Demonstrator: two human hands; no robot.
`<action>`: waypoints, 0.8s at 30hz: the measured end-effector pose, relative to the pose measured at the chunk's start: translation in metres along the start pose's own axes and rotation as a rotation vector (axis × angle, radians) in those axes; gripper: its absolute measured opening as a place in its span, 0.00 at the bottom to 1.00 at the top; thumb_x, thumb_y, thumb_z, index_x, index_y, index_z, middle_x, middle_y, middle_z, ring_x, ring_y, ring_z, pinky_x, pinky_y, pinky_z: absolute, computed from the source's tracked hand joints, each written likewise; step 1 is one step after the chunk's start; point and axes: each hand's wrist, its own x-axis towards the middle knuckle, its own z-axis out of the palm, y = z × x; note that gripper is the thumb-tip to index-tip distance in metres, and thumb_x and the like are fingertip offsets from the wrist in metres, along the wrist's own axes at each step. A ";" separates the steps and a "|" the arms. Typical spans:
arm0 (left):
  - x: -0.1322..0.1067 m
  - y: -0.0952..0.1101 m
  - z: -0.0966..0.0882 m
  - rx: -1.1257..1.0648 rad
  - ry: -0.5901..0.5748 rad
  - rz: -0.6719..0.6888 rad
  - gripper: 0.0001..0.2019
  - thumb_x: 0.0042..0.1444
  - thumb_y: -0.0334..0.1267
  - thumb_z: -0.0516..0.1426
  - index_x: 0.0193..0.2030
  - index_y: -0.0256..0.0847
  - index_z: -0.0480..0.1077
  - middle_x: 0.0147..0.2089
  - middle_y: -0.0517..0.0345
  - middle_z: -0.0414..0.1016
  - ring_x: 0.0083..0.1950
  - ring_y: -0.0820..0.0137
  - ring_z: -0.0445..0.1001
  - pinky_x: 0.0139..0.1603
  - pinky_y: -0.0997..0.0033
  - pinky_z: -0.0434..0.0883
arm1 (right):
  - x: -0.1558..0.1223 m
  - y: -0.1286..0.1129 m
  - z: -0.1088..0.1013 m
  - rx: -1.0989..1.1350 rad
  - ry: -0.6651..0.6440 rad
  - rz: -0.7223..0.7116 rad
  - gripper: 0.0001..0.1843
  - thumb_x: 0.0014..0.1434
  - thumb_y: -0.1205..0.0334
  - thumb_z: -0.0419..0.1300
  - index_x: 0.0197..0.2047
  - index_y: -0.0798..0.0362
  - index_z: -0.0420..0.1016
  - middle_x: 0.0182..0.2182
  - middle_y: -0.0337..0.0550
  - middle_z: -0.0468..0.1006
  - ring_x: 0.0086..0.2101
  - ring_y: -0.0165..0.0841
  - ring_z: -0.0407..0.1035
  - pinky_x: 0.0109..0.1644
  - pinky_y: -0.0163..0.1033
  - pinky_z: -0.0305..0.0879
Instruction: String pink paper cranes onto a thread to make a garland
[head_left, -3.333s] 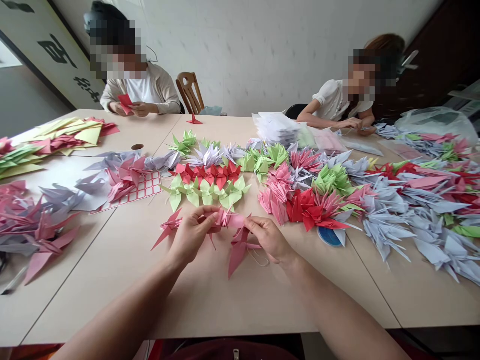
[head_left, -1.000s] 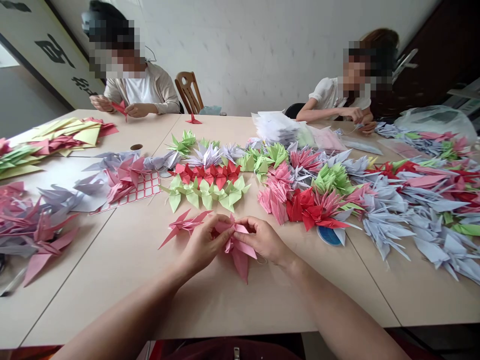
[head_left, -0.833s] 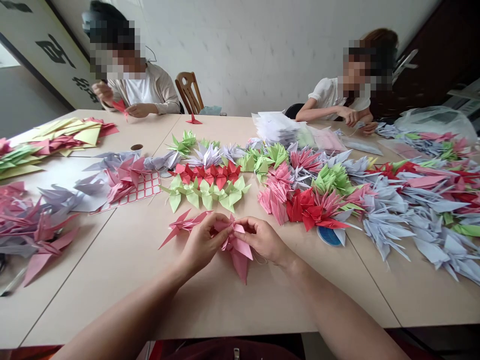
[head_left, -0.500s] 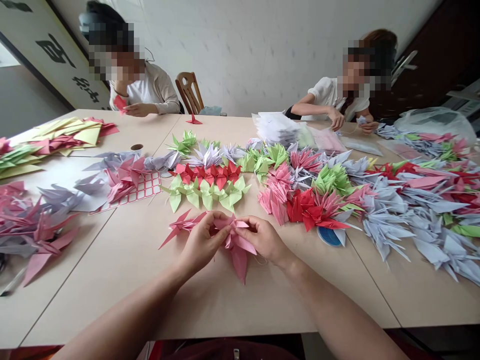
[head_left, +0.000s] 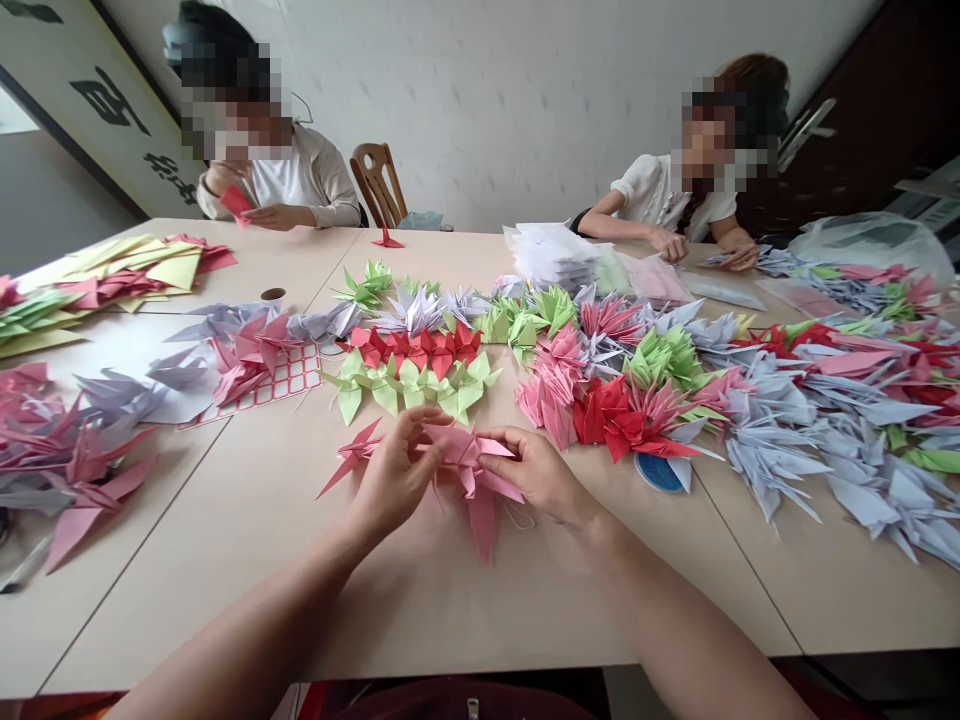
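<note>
My left hand [head_left: 394, 475] and my right hand [head_left: 534, 472] meet over the beige table [head_left: 420, 600] and both pinch a bunch of pink paper cranes [head_left: 469, 470]. The fingers of each hand are closed on the paper near the bunch's middle. One pink wing [head_left: 347, 462] sticks out to the left of my left hand, another [head_left: 481, 520] hangs down between the hands. A thin loop of thread [head_left: 517, 517] lies on the table under my right wrist.
Rows of red [head_left: 416, 347] and green [head_left: 409, 385] cranes lie just beyond my hands. Large heaps of cranes cover the right side [head_left: 787, 400] and left edge [head_left: 67, 440]. A blue tape roll [head_left: 658, 472] lies right. Two other people [head_left: 281, 180] [head_left: 675, 200] sit across, folding paper.
My hands have drawn together, gathering the spread-out pink cranes into one tight bunch. In the last half second my left fingers shifted on top of it. The people opposite moved their hands.
</note>
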 end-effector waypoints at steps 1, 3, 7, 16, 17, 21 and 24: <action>0.002 0.000 -0.004 0.048 0.051 0.032 0.12 0.59 0.37 0.53 0.50 0.43 0.62 0.48 0.51 0.74 0.41 0.67 0.75 0.39 0.65 0.74 | 0.000 -0.001 -0.003 -0.011 -0.010 -0.001 0.20 0.55 0.58 0.64 0.50 0.54 0.74 0.44 0.45 0.78 0.45 0.37 0.73 0.49 0.40 0.68; 0.006 0.001 -0.012 0.177 0.086 0.065 0.13 0.57 0.33 0.52 0.50 0.44 0.62 0.51 0.51 0.73 0.47 0.65 0.74 0.43 0.63 0.73 | 0.000 -0.003 -0.007 -0.024 -0.020 0.005 0.19 0.55 0.58 0.64 0.50 0.53 0.74 0.46 0.44 0.78 0.46 0.37 0.72 0.51 0.41 0.67; 0.009 -0.005 -0.021 0.532 -0.062 0.096 0.17 0.56 0.33 0.52 0.52 0.46 0.65 0.53 0.52 0.73 0.53 0.60 0.71 0.48 0.59 0.71 | 0.000 0.000 -0.011 -0.007 -0.032 0.010 0.20 0.55 0.56 0.64 0.50 0.52 0.74 0.47 0.45 0.77 0.48 0.38 0.72 0.52 0.42 0.67; 0.013 -0.024 -0.022 0.753 -0.096 0.197 0.15 0.58 0.33 0.51 0.51 0.45 0.68 0.44 0.52 0.78 0.47 0.57 0.74 0.43 0.61 0.68 | -0.001 -0.003 -0.017 0.084 -0.094 0.062 0.21 0.54 0.56 0.66 0.50 0.52 0.74 0.45 0.44 0.78 0.45 0.37 0.74 0.50 0.41 0.69; 0.014 -0.025 -0.023 0.757 -0.082 0.195 0.14 0.59 0.34 0.51 0.51 0.45 0.67 0.43 0.52 0.78 0.46 0.57 0.74 0.43 0.62 0.68 | -0.002 -0.005 -0.019 0.083 -0.086 0.072 0.20 0.53 0.56 0.66 0.49 0.52 0.74 0.44 0.44 0.78 0.44 0.36 0.74 0.50 0.41 0.69; 0.016 -0.025 -0.023 0.768 -0.017 0.208 0.13 0.59 0.34 0.51 0.50 0.44 0.67 0.42 0.53 0.78 0.46 0.58 0.74 0.44 0.61 0.68 | -0.004 -0.015 -0.026 0.037 -0.087 0.097 0.20 0.53 0.55 0.66 0.48 0.55 0.74 0.43 0.45 0.78 0.45 0.38 0.74 0.48 0.41 0.70; 0.016 -0.019 -0.022 0.781 0.036 0.238 0.12 0.59 0.32 0.51 0.48 0.44 0.68 0.42 0.52 0.77 0.46 0.58 0.72 0.45 0.62 0.67 | -0.007 -0.020 -0.027 -0.076 -0.147 0.073 0.19 0.56 0.55 0.64 0.49 0.55 0.75 0.44 0.46 0.78 0.46 0.39 0.73 0.48 0.42 0.69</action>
